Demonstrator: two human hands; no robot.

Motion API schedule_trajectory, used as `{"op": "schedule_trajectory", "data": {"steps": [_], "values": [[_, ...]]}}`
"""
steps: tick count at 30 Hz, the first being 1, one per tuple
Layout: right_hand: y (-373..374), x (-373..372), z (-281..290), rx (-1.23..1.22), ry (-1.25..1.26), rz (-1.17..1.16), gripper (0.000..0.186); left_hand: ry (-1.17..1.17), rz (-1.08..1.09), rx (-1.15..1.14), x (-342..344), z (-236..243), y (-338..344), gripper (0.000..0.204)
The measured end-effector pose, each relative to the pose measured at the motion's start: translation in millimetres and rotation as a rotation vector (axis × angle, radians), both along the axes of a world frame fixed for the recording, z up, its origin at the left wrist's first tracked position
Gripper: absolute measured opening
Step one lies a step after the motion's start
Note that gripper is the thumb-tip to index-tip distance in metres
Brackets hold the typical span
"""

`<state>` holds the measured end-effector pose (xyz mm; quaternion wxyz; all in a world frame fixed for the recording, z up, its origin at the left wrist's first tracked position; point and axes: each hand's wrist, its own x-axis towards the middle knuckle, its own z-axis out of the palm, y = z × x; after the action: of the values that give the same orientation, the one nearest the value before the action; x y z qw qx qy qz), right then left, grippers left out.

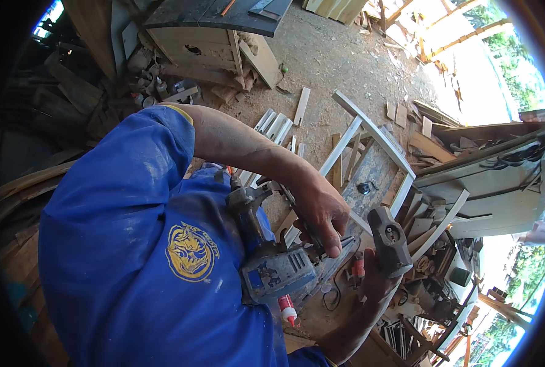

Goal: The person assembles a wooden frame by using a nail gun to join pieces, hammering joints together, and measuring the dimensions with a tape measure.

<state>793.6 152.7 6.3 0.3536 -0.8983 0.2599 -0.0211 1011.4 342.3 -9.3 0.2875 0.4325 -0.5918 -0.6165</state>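
Note:
My left hand point(324, 214) reaches in from the left, palm down, with its fingers curled over a dark piece that I cannot make out. Just below it is a worn blue and grey power tool point(278, 273) with vent slots, close against my blue shirt. My right hand point(375, 272) grips a hammer point(390, 238) close up under its heavy grey head, to the right of my left hand. Most of the hammer's handle is hidden. A red and white squeeze bottle point(288, 311) shows below the power tool.
A pale wooden frame point(382, 137) leans over a grey board point(370, 174) ahead. Slotted wood strips point(274, 125) lie on the dusty floor. At top left stands a dark-topped workbench point(217, 15). Scrap wood and a long pale panel point(486, 183) crowd the right.

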Motion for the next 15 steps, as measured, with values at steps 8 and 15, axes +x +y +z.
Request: {"op": "schedule_trajectory", "data": {"steps": [8, 15], "values": [[5.1, -12.0, -3.3, -0.09, 0.009, 0.038, 0.035, -0.001, -0.017, -0.017, -4.1, -1.8, 1.4, 0.061], [13.7, -21.8, -5.9, -0.052, -0.086, 0.098, 0.036, 0.021, -0.034, -0.024, -6.6, -3.1, 6.8, 0.061]]}}
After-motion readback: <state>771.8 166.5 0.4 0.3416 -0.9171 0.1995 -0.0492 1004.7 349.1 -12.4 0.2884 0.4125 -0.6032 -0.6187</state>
